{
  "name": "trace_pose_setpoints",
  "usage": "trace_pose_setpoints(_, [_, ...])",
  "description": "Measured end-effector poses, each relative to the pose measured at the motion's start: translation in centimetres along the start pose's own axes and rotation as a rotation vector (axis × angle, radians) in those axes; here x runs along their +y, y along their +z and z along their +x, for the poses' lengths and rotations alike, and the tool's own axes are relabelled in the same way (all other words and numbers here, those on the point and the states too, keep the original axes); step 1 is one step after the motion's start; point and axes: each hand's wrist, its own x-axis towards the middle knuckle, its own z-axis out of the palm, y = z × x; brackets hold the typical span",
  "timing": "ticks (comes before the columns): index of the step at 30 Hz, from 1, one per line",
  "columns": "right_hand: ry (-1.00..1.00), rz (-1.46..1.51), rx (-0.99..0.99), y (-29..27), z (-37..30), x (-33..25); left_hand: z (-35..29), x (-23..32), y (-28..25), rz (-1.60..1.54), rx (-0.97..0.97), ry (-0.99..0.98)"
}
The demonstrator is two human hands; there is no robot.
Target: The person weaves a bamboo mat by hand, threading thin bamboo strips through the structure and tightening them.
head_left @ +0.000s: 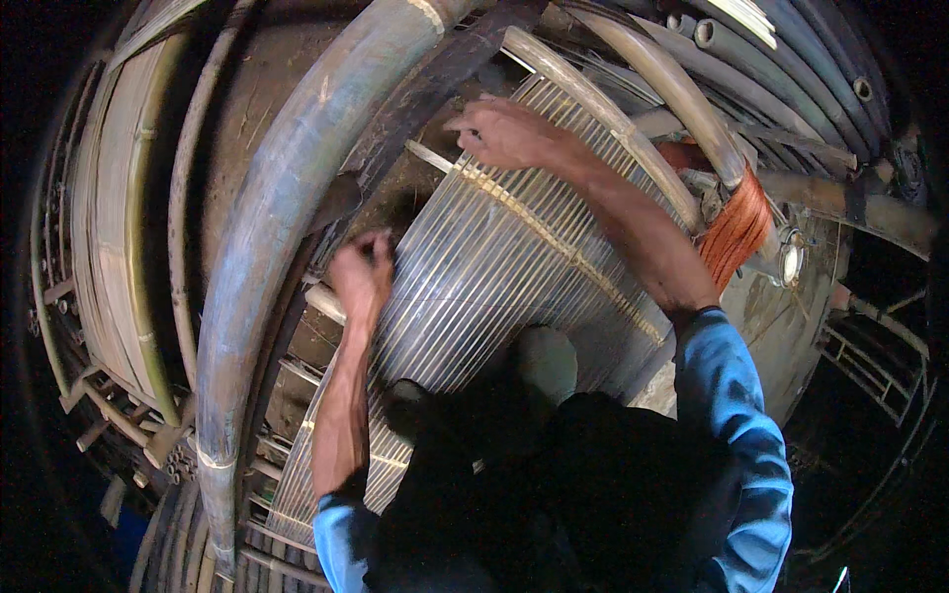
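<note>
A panel of thin split-bamboo slats (pixel 465 267) lies in front of me, its slats crossed by a pale woven binding (pixel 539 222). My left hand (pixel 362 275) is at the panel's left edge, slightly blurred, with fingers curled in; whatever they hold is too small to make out. Farther off, my right hand (pixel 509 133) hovers over the far left corner, where the end of a pale crosspiece (pixel 427 155) sticks out. Its fingers are drawn together toward the left, and I cannot see what is between them. A bundle of orange cord (pixel 739 232) hangs from a pole at the right.
A thick bamboo pole (pixel 267 227) curves past the panel's left side. Another pole (pixel 603 119) lies along its far right edge. More bamboo poles (pixel 761 79) are stacked at the far right, and a bundle of flat strips (pixel 104 217) stands at the far left.
</note>
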Motion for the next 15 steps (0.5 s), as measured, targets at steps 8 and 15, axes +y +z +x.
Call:
trace_pose_setpoints(8, [0.079, -0.219, -0.126, 4.0, 3.7, -0.7, 10.9, 1.2, 12.4, -0.398, -0.016, -0.117])
trace_pose_setpoints(15, [0.108, 0.863, 0.344, 1.3, -6.2, 2.3, 9.0, 2.7, 5.8, -0.568, -0.361, -0.332])
